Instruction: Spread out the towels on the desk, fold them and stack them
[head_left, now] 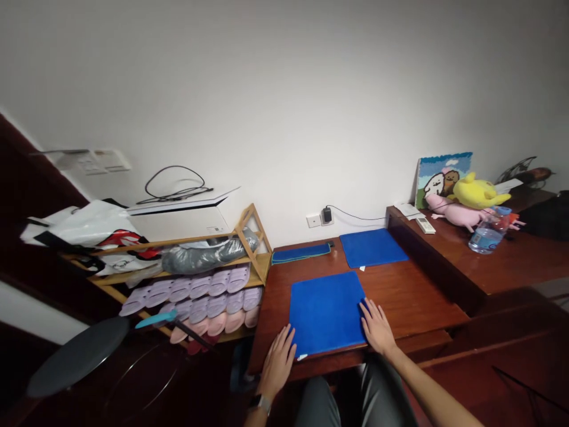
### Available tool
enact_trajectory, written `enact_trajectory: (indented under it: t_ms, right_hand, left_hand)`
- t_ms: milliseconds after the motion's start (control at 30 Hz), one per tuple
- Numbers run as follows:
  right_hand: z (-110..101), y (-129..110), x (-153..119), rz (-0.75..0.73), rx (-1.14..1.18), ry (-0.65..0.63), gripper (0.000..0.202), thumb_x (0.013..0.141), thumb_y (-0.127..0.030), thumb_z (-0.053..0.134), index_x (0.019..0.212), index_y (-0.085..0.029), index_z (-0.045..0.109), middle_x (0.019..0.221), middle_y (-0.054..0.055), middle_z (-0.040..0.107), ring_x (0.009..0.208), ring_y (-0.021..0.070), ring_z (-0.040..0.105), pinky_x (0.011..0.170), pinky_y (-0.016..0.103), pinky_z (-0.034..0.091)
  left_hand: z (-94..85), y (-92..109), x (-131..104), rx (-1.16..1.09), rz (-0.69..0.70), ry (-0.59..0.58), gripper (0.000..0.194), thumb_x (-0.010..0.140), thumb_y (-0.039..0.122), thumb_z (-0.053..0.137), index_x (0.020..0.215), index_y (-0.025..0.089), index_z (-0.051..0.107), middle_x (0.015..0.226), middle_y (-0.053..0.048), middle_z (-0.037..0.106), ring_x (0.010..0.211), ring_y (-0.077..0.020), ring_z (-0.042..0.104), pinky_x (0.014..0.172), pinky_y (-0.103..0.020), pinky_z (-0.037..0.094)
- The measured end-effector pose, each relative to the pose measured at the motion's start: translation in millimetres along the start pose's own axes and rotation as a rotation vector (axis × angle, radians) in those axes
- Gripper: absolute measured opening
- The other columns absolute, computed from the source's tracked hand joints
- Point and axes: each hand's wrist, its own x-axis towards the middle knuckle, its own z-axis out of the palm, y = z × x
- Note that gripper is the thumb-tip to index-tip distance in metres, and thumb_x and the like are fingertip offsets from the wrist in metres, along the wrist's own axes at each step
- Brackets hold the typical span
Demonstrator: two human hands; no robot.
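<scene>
A blue cloth [328, 311] lies spread flat near the front edge of the brown wooden table [409, 296], with a small white tag at its near left corner. My left hand [278, 357] rests at its lower left edge, fingers stretched out and holding nothing. At the right edge of the cloth my right hand [377, 326] lies flat, fingers apart, also holding nothing. Behind, another blue cloth [373, 247] lies flat toward the back right. A narrow, folded blue cloth with a green border [302, 254] lies along the back left edge.
Left of the table stands a wooden rack [262, 270] with rows of lilac and pink slippers [180, 289]. A round dark stool [80, 356] is at far left. The raised surface at right holds a plastic bottle [486, 234], plush toys [475, 193] and a white remote [425, 225].
</scene>
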Motion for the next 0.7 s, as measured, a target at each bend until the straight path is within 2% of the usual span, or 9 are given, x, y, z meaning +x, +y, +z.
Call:
enact_trajectory:
  t_ms: [100,200,300,400,500,567,700]
  right_hand:
    - [4,10,-36,-0.141,0.053,0.065,0.052,0.106,-0.041,0.034,0.148,-0.026,0.060,0.155,0.010,0.057,0.143,0.0274,0.051,0.122,0.048,0.037]
    - [8,23,-63,-0.255,0.081,0.069,0.051,0.101,-0.033,0.047,0.150,-0.026,0.058,0.147,0.011,0.063,0.136,0.0283,0.057,0.116,0.047,0.045]
    - [2,29,-70,-0.303,0.079,0.094,0.046,0.099,-0.023,0.046,0.141,-0.030,0.065,0.132,0.009,0.072,0.122,0.0261,0.065,0.105,0.043,0.054]
    - [-12,28,-68,-0.303,0.060,0.102,0.038,0.102,-0.023,0.044,0.123,-0.033,0.074,0.108,0.005,0.077,0.099,0.0239,0.071,0.088,0.038,0.058]
    - [-37,26,-69,-0.323,0.082,0.101,0.036,0.104,-0.026,0.044,0.120,-0.033,0.075,0.104,0.004,0.078,0.094,0.0231,0.072,0.084,0.036,0.058]
    - [-62,26,-70,-0.329,0.140,0.130,0.036,0.107,-0.029,0.042,0.125,-0.032,0.073,0.105,0.005,0.079,0.094,0.0225,0.073,0.085,0.036,0.058]
    - [-137,26,-72,-0.354,0.248,0.234,0.036,0.109,-0.035,0.042,0.128,-0.030,0.072,0.104,0.007,0.079,0.091,0.0225,0.073,0.084,0.036,0.059]
  left_hand:
    - [4.3,4,-23,-0.029,0.056,0.047,0.050,0.099,0.043,0.055,0.148,0.035,0.058,0.153,0.000,0.061,0.139,-0.0229,0.058,0.114,-0.041,0.053]
    - [9.6,4,-33,-0.029,0.116,0.097,0.044,0.097,0.037,0.055,0.141,0.034,0.064,0.143,-0.001,0.069,0.130,-0.0236,0.066,0.109,-0.041,0.058]
    - [6.8,4,-32,-0.018,0.155,0.159,0.040,0.100,0.027,0.044,0.123,0.036,0.075,0.124,0.001,0.079,0.114,-0.0218,0.075,0.100,-0.038,0.063]
    - [-6.5,6,-33,-0.002,0.179,0.161,0.049,0.098,0.020,0.037,0.111,0.039,0.080,0.110,0.004,0.083,0.101,-0.0207,0.079,0.092,-0.035,0.067]
    - [-29.5,9,-33,0.000,0.185,0.167,0.050,0.098,0.019,0.036,0.110,0.041,0.080,0.106,0.005,0.083,0.097,-0.0220,0.080,0.087,-0.036,0.069]
    - [-50.0,13,-30,-0.024,0.194,0.197,0.046,0.101,0.024,0.038,0.113,0.041,0.079,0.108,0.005,0.083,0.098,-0.0230,0.080,0.087,-0.037,0.069]
    - [-103.9,29,-14,-0.114,0.192,0.272,0.040,0.104,0.033,0.040,0.122,0.038,0.076,0.114,0.000,0.082,0.103,-0.0234,0.078,0.093,-0.038,0.067]
